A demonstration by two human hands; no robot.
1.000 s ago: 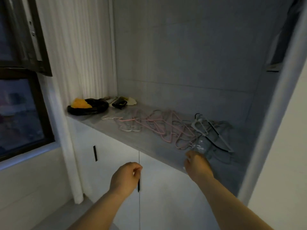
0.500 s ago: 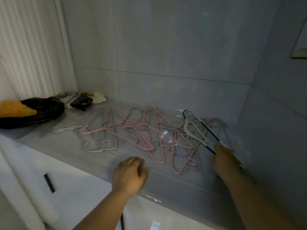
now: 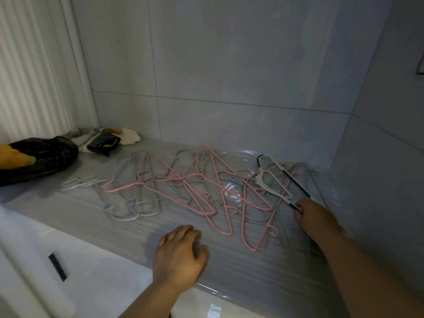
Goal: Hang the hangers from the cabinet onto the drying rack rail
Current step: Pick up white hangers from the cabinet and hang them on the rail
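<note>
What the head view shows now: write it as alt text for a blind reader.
A person's right hand grips the near end of a white hanger at the right of a tangle of pink and grey hangers lying flat on a cabinet top. The left hand rests near its front edge, holding nothing. A black bag sits far left.

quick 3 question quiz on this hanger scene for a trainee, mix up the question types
1. True or false: the pink wire hangers hang on a rail.
2. Which hand touches the white plastic hanger with black trim? A) left B) right
3. Fill in: the black plastic bag lies at the ___ end of the grey countertop.

Key:
1. False; they lie tangled on the countertop.
2. B; the right hand is at its near end, the left hand holds nothing.
3. left
</note>
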